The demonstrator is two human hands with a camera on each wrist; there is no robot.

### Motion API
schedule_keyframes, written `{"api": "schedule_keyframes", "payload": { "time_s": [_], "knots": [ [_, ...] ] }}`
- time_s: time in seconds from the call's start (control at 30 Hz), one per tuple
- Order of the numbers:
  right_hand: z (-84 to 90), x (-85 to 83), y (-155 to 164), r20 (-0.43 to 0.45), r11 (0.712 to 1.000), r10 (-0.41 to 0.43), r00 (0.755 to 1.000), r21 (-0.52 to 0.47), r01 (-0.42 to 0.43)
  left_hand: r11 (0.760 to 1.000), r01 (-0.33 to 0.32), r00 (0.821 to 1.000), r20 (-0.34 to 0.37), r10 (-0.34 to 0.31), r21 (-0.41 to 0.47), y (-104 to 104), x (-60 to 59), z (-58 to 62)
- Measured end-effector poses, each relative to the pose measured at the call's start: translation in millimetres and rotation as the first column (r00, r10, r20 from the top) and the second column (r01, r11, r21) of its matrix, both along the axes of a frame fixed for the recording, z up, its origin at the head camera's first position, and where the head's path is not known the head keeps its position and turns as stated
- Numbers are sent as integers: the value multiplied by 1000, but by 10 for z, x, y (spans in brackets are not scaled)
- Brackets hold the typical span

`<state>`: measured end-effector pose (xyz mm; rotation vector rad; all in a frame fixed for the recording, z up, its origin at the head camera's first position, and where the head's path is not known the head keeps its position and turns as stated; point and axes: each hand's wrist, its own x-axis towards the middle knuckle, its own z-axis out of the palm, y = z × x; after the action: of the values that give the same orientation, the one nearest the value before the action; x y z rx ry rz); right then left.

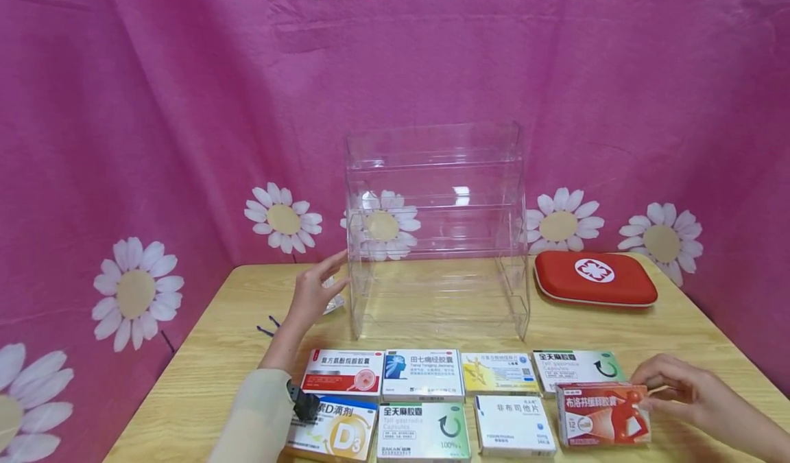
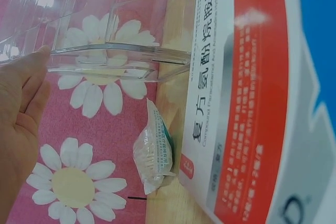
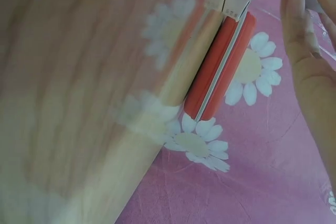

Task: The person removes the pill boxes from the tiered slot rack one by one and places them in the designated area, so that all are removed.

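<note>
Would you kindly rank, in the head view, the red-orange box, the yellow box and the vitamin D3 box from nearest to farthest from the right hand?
1. Red-orange box: front right, at the right hand's fingertips.
2. Yellow box: back row, right of centre.
3. Vitamin D3 box: front left, under the left forearm.

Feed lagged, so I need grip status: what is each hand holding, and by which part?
The right hand pinches the red medicine box at its right end. The left hand holds nothing; its straight fingers touch the clear acrylic rack's left wall.
</note>
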<state>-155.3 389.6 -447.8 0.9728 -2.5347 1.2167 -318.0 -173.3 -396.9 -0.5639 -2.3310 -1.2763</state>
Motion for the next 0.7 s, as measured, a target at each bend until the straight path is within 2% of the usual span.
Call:
{"api": "schedule_keyframes", "payload": {
  "time_s": [0.13, 0.23, 0.33, 0.47, 0.53, 0.7],
  "knots": [
    [-38, -3, 53, 99, 997, 81, 992, -8, -81, 1000, -4, 1000, 5, 4, -7, -7, -4, 1],
    [-50, -17, 67, 211, 994, 105, 972, 1, -108, 1000, -8, 1000, 10, 8, -8, -12, -5, -1],
    [-53, -26, 65, 288, 994, 77, 955, 54, -96, 1000, -13, 1000, 8, 13, -8, -18, -2, -6],
    [-48, -19, 52, 306, 985, 23, 952, 154, -73, 1000, -11, 1000, -4, 11, -15, -23, 0, -14],
    [-41, -19, 53, 352, 979, -6, 936, 193, -66, 1000, -6, 1000, -12, 5, -13, -24, 1, -15],
    [-30, -33, 53, 472, 966, -69, 879, 251, -59, 1000, 4, 1000, -28, -4, -6, -18, 14, -5]
  ]
}}
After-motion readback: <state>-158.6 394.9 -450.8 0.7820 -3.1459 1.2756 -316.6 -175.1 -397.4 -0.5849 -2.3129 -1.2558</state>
